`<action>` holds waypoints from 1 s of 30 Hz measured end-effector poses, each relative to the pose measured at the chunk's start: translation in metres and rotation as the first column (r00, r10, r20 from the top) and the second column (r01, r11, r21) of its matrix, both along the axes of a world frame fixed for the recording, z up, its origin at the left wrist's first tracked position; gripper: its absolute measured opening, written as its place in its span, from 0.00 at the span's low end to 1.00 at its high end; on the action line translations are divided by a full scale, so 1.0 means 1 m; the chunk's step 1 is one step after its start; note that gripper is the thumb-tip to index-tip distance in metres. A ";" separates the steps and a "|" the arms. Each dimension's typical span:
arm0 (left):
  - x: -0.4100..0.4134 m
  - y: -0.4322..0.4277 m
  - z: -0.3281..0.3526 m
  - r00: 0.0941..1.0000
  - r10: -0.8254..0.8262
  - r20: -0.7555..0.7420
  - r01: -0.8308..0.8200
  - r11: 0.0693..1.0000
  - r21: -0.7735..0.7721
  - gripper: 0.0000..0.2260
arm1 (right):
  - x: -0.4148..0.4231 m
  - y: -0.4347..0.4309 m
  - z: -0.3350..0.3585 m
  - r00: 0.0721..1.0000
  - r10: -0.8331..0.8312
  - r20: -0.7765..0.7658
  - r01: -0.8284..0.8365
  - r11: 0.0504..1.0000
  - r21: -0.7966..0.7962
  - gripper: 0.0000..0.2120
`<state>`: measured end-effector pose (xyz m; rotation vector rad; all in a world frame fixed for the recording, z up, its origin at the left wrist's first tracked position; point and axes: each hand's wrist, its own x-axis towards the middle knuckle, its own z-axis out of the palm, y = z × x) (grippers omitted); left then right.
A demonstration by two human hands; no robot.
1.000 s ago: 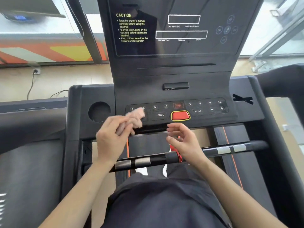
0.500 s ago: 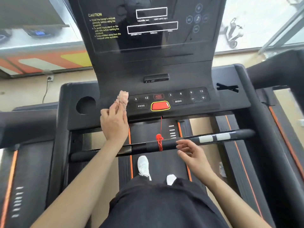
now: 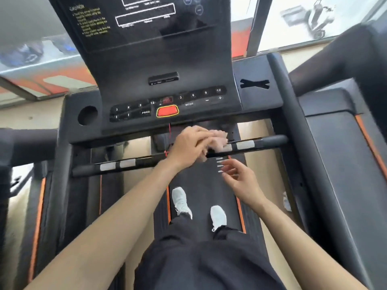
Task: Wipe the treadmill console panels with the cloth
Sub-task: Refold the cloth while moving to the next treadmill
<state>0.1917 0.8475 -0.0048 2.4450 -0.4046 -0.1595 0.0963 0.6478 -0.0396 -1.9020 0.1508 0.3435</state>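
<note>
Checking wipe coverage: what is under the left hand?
The cloth, over the handlebar, sticks out on the right. Under the left hand, the rest of both is covered.

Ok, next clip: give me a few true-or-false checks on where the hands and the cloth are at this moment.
1. The left hand holds the cloth at the crossbar. True.
2. The right hand grips the crossbar. False: it hangs open below the bar, holding nothing.
3. The cloth covers the red button. False: the button is uncovered; the cloth is lower, at the crossbar.
4. A round recess sits left of the button panel. True.
</note>
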 end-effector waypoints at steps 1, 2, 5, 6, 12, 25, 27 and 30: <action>-0.020 -0.002 0.005 0.998 0.048 -0.027 -0.050 0.997 -0.061 0.11 | -0.003 -0.004 0.001 1.000 0.018 0.004 -0.018 1.000 -0.007 0.12; -0.041 -0.003 0.010 0.993 0.109 -0.054 -0.115 0.985 -0.126 0.10 | -0.006 -0.007 0.003 0.999 0.034 0.008 -0.034 0.999 -0.014 0.12; -0.106 -0.001 0.023 0.947 0.261 -0.187 -0.308 0.906 -0.291 0.06 | -0.016 -0.012 0.008 0.994 0.110 0.007 -0.109 0.994 -0.018 0.13; -0.127 0.001 0.028 0.926 0.290 -0.240 -0.359 0.873 -0.330 0.05 | -0.020 -0.010 0.011 0.988 0.152 0.013 -0.151 0.988 -0.021 0.14; -0.228 0.018 0.035 0.833 0.386 -0.397 -0.540 0.723 -0.430 0.08 | -0.055 0.024 0.035 0.863 0.485 0.139 -0.484 0.874 -0.042 0.18; -0.509 0.060 0.037 0.492 0.795 -0.355 -0.838 0.320 -0.443 0.12 | -0.240 0.147 0.057 0.263 0.951 0.161 -0.923 0.296 -0.245 0.20; -0.570 0.058 0.029 0.387 0.844 -0.371 -0.885 0.228 -0.406 0.13 | -0.287 0.165 0.053 0.172 0.977 0.125 -0.941 0.201 -0.273 0.21; -0.654 0.055 0.004 0.258 0.895 -0.364 -0.942 0.148 -0.302 0.12 | -0.351 0.187 0.043 0.078 0.996 0.035 -0.969 0.084 -0.232 0.14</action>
